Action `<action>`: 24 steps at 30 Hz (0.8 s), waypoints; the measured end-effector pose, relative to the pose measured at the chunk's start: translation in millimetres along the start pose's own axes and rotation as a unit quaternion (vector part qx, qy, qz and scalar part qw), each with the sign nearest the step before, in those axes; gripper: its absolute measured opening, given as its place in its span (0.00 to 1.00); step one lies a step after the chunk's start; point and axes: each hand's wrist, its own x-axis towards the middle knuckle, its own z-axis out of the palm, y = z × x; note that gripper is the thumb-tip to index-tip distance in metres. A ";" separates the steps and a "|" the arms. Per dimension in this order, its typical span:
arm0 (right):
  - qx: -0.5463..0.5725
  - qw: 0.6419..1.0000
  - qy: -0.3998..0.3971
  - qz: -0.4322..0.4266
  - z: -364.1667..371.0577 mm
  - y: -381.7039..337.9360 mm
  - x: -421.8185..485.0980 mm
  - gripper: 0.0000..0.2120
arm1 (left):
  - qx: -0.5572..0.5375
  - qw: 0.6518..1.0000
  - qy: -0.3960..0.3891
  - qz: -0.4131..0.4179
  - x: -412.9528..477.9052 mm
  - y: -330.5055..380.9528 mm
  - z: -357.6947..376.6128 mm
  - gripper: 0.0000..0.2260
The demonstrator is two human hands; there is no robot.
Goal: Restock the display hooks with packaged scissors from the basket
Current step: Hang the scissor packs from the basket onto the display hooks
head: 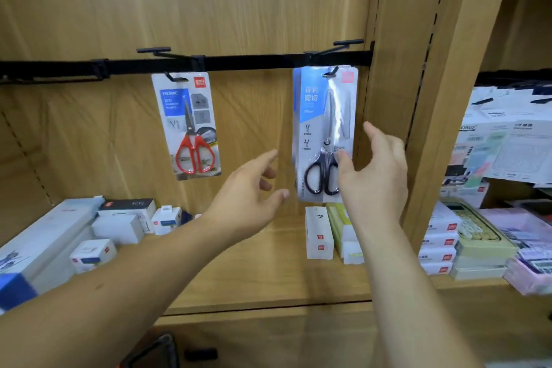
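Here right hand point(377, 172), fingers point(374, 132) spread, touches scissors pack point(321, 116); left hand point(248, 188) slack.

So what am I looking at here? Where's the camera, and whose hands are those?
There is no machine here. A person wears a wide-angle camera on the head, so this one picture looks forward and down along both arms. They face a wooden shop display. A black rail carries hooks. A pack of red-handled scissors hangs from one hook and a pack of black-handled scissors from another. The right hand has straight fingers beside the black-handled pack, with its thumb touching the front, as if steadying it. The left hand is open and holds nothing. On the shelf below stand small white boxes and other stationery.
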 end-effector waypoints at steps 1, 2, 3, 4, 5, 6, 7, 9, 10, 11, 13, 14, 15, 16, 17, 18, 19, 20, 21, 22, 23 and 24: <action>-0.004 1.000 0.011 -0.027 -2.8 -8.6 -7.9 0.23 | -0.007 1.000 0.004 -0.005 -13.4 -4.8 -9.3 0.33; -0.006 0.999 0.012 -0.052 -3.4 -18.0 -16.3 0.20 | -0.015 1.000 0.009 -0.012 -26.7 -9.9 -19.1 0.31; -0.005 0.998 -0.002 -0.069 -2.9 -28.8 -26.8 0.16 | -0.023 0.999 0.015 -0.019 -40.8 -14.0 -29.2 0.30; 0.002 0.996 -0.028 -0.081 -0.4 -40.1 -41.3 0.14 | -0.025 0.999 0.021 -0.030 -56.7 -18.3 -38.9 0.29; 0.015 0.994 -0.056 -0.092 5.1 -51.3 -58.9 0.12 | -0.026 0.998 0.026 -0.044 -73.3 -24.3 -49.1 0.28; 0.029 0.990 -0.085 -0.105 11.6 -62.3 -78.9 0.10 | -0.029 0.997 0.030 -0.061 -89.2 -31.7 -58.2 0.28; 0.040 0.986 -0.117 -0.112 20.5 -71.0 -101.7 0.09 | -0.032 0.996 0.036 -0.079 -106.0 -39.1 -67.7 0.26; 0.056 0.970 -0.212 -0.105 40.9 -85.9 -153.0 0.11 | -0.022 0.992 0.045 -0.112 -142.1 -60.1 -84.7 0.24; 0.064 0.955 -0.274 -0.096 51.5 -91.7 -179.3 0.13 | -0.015 0.991 0.041 -0.129 -161.4 -72.1 -92.6 0.24; 0.067 0.937 -0.332 -0.087 62.0 -96.2 -204.3 0.16 | -0.012 0.988 0.037 -0.146 -181.6 -85.1 -99.0 0.24; 0.059 0.901 -0.423 -0.073 83.1 -101.7 -250.2 0.20 | -0.010 0.982 0.038 -0.184 -225.7 -114.2 -109.0 0.25; 0.056 0.886 -0.455 -0.064 92.2 -103.3 -270.8 0.22 | -0.006 0.979 0.042 -0.200 -248.7 -128.7 -112.2 0.25; 0.056 0.873 -0.482 -0.054 100.0 -104.2 -289.6 0.22 | 0.003 0.976 0.049 -0.213 -270.8 -142.9 -114.2 0.24; 0.057 0.860 -0.504 -0.055 107.1 -103.9 -308.0 0.21 | 0.015 0.971 0.053 -0.231 -291.9 -155.5 -115.1 0.23; 0.052 0.844 -0.529 -0.069 113.2 -103.8 -325.9 0.18 | 0.019 0.966 0.053 -0.252 -313.0 -165.8 -115.5 0.22; 0.042 0.822 -0.560 -0.097 117.2 -103.2 -343.0 0.16 | 0.021 0.959 0.048 -0.277 -333.4 -175.1 -115.2 0.22; 0.032 0.795 -0.590 -0.138 120.7 -100.3 -359.2 0.16 | 0.022 0.952 0.042 -0.301 -353.9 -182.7 -114.5 0.22; 0.021 0.763 -0.619 -0.185 123.8 -95.3 -373.8 0.20 | 0.028 0.944 0.035 -0.328 -373.9 -189.7 -114.6 0.22; 0.001 0.731 -0.641 -0.235 125.1 -89.6 -385.4 0.23 | 0.032 0.935 0.027 -0.352 -393.0 -196.3 -114.5 0.22; -0.027 0.703 -0.653 -0.282 125.5 -81.6 -394.1 0.26 | 0.031 0.925 0.013 -0.379 -409.5 -200.7 -114.5 0.22; -0.057 0.688 -0.652 -0.315 125.3 -72.8 -398.7 0.27 | 0.028 0.914 -0.003 -0.404 -422.4 -203.9 -114.6 0.23; -0.074 0.685 -0.641 -0.338 125.4 -64.1 -400.8 0.28 | 0.023 0.904 -0.015 -0.427 -430.7 -205.5 -114.8 0.23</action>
